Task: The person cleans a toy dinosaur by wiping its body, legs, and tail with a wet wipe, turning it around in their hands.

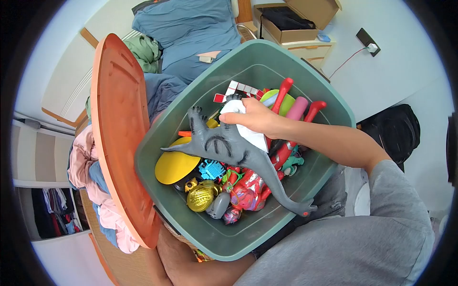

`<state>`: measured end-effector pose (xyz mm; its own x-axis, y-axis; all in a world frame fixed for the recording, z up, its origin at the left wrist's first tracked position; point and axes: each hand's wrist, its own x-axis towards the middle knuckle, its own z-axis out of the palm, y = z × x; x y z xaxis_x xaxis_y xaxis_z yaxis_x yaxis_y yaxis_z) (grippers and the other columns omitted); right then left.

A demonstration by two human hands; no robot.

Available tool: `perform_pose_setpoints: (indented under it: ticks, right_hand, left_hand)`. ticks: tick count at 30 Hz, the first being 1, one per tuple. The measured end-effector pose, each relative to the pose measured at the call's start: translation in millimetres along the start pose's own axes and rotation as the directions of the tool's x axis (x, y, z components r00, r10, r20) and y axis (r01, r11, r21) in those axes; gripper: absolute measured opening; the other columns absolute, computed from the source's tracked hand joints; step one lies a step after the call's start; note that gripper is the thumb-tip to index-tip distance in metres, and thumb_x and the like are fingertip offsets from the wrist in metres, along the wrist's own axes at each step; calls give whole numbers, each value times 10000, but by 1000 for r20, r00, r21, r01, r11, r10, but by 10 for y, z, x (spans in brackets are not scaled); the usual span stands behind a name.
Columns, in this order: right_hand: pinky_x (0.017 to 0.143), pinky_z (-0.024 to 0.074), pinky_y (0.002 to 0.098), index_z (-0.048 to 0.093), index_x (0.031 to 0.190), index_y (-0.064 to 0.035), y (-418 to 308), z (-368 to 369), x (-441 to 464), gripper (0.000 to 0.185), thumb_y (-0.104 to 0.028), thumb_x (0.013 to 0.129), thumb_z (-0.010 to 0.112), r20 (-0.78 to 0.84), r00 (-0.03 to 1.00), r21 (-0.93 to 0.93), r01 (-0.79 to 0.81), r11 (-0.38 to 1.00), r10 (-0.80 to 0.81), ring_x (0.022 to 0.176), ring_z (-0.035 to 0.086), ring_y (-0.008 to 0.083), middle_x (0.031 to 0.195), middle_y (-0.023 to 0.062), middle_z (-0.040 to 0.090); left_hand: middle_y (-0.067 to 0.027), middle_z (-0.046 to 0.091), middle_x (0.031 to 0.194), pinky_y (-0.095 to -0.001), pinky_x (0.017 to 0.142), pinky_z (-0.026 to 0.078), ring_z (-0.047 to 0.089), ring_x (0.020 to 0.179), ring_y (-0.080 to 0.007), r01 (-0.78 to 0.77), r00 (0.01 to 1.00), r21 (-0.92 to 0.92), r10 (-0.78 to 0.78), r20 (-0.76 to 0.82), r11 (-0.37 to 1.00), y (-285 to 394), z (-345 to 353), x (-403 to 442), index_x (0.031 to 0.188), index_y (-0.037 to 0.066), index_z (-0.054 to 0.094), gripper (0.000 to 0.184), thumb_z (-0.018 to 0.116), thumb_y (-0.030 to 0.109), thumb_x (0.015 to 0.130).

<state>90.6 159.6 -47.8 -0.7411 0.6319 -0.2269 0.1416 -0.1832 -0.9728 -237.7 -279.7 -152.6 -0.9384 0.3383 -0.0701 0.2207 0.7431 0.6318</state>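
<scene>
My right hand (pixel 250 117) is closed on a grey long-necked toy dinosaur (pixel 224 143), thumb and fingers around its body. Under my fingers is a white patch (pixel 253 136); whether it is a loose piece or part of the toy, I cannot tell. The dinosaur lies slantwise over a green plastic bin (pixel 243 238), its head over the near rim and its tail to the left. Below it are a yellow disc (pixel 176 164), a light-blue toy (pixel 211 169), a gold ribbed ball (pixel 201 196) and several red toys (pixel 286 152). My left hand is out of sight.
An orange lid (pixel 119 138) stands upright against the bin's left side. Beyond lies a bed with a blue pillow (pixel 188 28) and pink clothing (pixel 86 152). An open cardboard box (pixel 293 35) sits on a nightstand (pixel 305 50). A black bag (pixel 393 133) is at right.
</scene>
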Motion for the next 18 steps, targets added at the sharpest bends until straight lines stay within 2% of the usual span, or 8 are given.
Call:
perform_pose_setpoints:
  ticks: [9, 13, 16, 18]
  right_hand:
    - [669, 481, 310, 672, 985, -28, 47, -17, 46, 341, -313, 807, 733, -28, 1000, -79, -14, 997, 11, 792, 597, 129, 894, 58, 663]
    - [716, 503, 282, 663, 1035, -23, 4, -19, 22, 339, -286, 836, 741, 25, 998, -29, -64, 998, 65, 823, 612, 102, 922, 42, 667]
    - [705, 499, 287, 661, 1037, -20, 3, -9, 16, 350, -294, 834, 740, 4, 1000, -33, 5, 999, -5, 808, 607, 101, 913, 44, 667]
    - [581, 458, 294, 673, 949, -34, 25, -8, 23, 321, -315, 805, 729, -16, 999, -74, 49, 996, -51, 675, 578, 107, 810, 34, 652]
  left_hand:
    - [-122, 663, 804, -367, 690, 495, 636, 742, -229, 9, 1000, -6, -9, 1, 1000, -25, -17, 6, 952, -58, 611, 246, 606, 180, 893]
    - [-122, 665, 810, -366, 692, 495, 637, 747, -226, 16, 1000, -15, -16, 7, 1000, -42, 4, 5, 958, -59, 612, 249, 606, 182, 895]
    - [-122, 667, 814, -365, 694, 495, 638, 751, -223, 10, 1000, -31, -10, 15, 999, -44, -6, -14, 962, -59, 612, 251, 606, 183, 897]
    - [-122, 668, 817, -365, 696, 496, 639, 753, -222, 0, 999, -48, 2, 36, 999, -94, -29, -63, 965, -59, 612, 252, 606, 184, 898]
